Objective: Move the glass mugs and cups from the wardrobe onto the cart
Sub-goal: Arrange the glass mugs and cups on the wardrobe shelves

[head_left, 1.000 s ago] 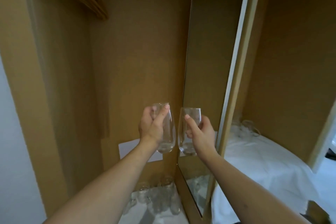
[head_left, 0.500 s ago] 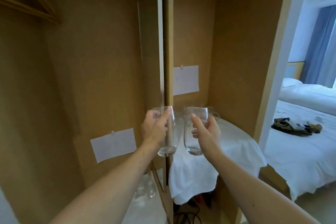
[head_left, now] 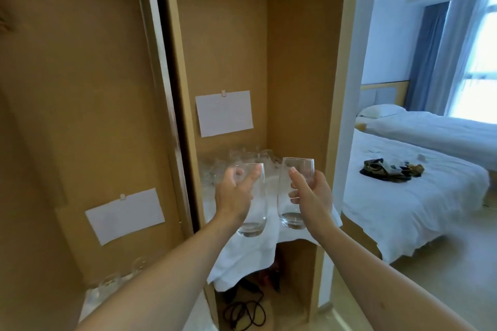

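We are carrying two glasses at once, so we judge the step in hand to be the transfer leg of the task. Our left hand (head_left: 233,197) is gripping the left glass (head_left: 254,203), thumb up along its near side and fingers curled round the far side. Our right hand (head_left: 312,197) is holding the right glass (head_left: 295,195) the same way. Both glasses are upright and just beside each other, apart by a narrow gap.

Just beyond the hands a white cloth (head_left: 242,255) is draping a surface inside the right-hand compartment, and more glassware (head_left: 236,158) is standing on it at the back, too blurred to count. We are taking this covered surface for the cart, though the cloth is hiding its frame. The next move is calling for lowering both glasses onto the bare cloth near the hands, short of the crowd behind, and keeping them from knocking together.

Below and left of our left forearm, more glasses (head_left: 113,281) are waiting low in the left compartment, so the task is looking unfinished. Papers (head_left: 224,113) are hanging on the panel above the hands, cables (head_left: 243,312) are lying on the floor beneath them, and a bed (head_left: 419,196) is standing well off to the right. The door edge (head_left: 172,105) left of our left hand is the nearest obstacle.
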A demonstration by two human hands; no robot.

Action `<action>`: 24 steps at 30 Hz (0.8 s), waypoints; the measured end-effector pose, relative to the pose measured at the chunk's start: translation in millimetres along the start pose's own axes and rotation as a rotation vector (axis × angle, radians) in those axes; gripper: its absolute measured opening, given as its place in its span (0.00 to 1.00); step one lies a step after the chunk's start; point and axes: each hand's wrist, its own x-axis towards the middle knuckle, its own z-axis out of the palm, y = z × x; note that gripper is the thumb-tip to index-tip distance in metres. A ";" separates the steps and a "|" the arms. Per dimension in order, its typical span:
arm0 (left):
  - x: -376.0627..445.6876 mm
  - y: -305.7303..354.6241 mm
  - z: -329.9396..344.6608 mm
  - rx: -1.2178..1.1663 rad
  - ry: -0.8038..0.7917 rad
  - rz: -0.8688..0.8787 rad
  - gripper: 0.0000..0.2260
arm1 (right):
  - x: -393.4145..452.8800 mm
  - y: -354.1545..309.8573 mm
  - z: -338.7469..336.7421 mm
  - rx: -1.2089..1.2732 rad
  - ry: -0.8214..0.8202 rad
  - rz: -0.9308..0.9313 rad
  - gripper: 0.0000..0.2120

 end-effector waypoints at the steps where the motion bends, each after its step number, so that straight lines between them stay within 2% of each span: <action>1: 0.6 -1.2 6.8 0.007 -0.008 -0.007 0.33 | 3.2 3.2 -5.0 0.001 0.009 0.006 0.28; 9: 30.9 -32.5 47.1 0.052 -0.080 -0.055 0.33 | 34.0 36.5 -14.5 -0.003 0.028 0.056 0.23; 11: 45.7 -42.5 57.1 0.053 -0.084 -0.067 0.33 | 46.1 46.9 -10.5 -0.003 0.031 0.063 0.24; 15: 79.4 -64.1 81.5 0.013 -0.094 -0.137 0.31 | 74.2 67.1 -4.9 -0.093 0.024 0.084 0.32; 18: 107.7 -78.7 94.0 0.000 -0.097 -0.151 0.30 | 101.7 78.5 4.2 -0.139 0.016 0.104 0.34; 24: 162.6 -109.7 104.6 0.013 -0.100 -0.184 0.31 | 143.6 100.2 40.5 -0.206 -0.020 0.137 0.27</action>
